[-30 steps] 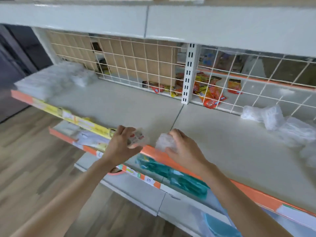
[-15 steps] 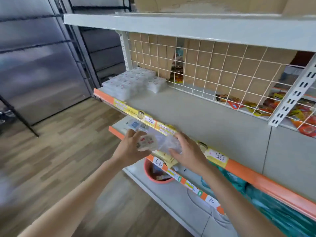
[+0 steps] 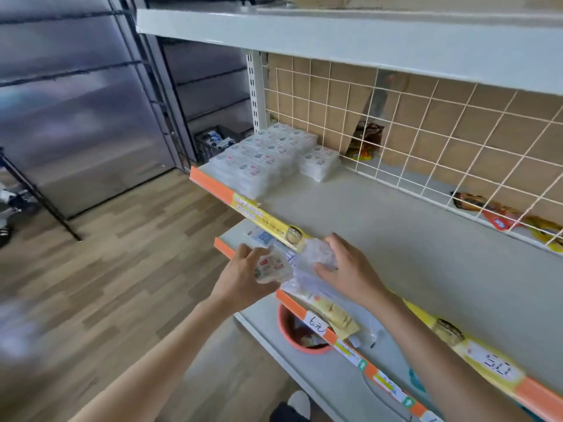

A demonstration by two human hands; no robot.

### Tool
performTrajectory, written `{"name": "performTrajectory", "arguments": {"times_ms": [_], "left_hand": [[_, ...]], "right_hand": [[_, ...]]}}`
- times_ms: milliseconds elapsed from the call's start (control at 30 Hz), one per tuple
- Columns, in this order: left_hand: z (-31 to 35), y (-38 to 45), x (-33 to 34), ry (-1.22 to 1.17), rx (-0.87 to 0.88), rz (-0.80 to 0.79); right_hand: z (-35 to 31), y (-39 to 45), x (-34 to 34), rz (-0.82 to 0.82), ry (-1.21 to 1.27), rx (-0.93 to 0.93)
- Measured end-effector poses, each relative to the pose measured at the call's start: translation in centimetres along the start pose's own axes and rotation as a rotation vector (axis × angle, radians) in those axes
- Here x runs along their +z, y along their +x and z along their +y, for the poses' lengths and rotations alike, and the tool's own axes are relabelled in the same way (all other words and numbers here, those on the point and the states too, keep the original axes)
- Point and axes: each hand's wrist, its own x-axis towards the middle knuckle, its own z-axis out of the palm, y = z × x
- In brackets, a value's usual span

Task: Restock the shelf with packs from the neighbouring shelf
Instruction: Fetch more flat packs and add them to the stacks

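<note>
The left hand (image 3: 243, 280) holds a small clear pack (image 3: 272, 267) with its fingers curled around it, just in front of the edge of the shelf (image 3: 380, 226). The pack has a printed face with a red mark; the writing is too small to read. It is tilted, and its long side runs roughly left to right. The right hand (image 3: 350, 269) holds a second clear pack (image 3: 318, 254) over the shelf edge, thumb under it and fingers curled over it; its print and direction cannot be told. The two packs are close beside each other.

At the far left end of the shelf lie stacks of similar packs (image 3: 268, 159). Along the shelf front runs a yellow and orange strip (image 3: 265, 217), its print unreadable. A handwritten tag (image 3: 493, 365) on it seems to read "50". On the lower shelf strip a tag (image 3: 316, 324) reads "6元", above a red basin (image 3: 292, 333).
</note>
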Motion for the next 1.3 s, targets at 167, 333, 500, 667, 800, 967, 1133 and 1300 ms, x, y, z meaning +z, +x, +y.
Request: {"name": "performTrajectory", "arguments": {"times_ms": [167, 333, 500, 667, 800, 967, 1133, 1300], "left_hand": [[-1.2, 7.9, -3.2, 0.043, 0.066, 0.023], [-0.9, 13.9, -2.6, 0.061, 0.208, 0.003], [0.6, 17.9, 1.0, 0.061, 0.302, -0.134], [0.9, 20.9, 3.7, 0.073, 0.412, -0.294], [0.4, 23.5, 4.6, -0.008, 0.505, -0.341], [-1.0, 24.6, 5.5, -0.189, 0.461, -0.323], [-1.4, 24.8, 5.6, -0.239, 0.502, -0.314], [-2.0, 25.2, 5.8, -0.271, 0.525, -0.313]], "right_hand": [[1.3, 6.6, 1.6, 0.081, 0.085, 0.027], [4.5, 10.1, 2.0, 0.155, 0.006, 0.019], [8.5, 10.0, 1.2, 0.221, -0.274, 0.086], [9.8, 8.7, 1.9, 0.248, -0.262, 0.228], [9.9, 7.6, 3.1, 0.287, -0.215, 0.242], [9.5, 8.3, 3.0, 0.329, -0.147, 0.355], [9.1, 9.1, 3.1, 0.293, -0.178, 0.474], [7.8, 11.5, 3.4, 0.287, -0.522, 0.351]]}}
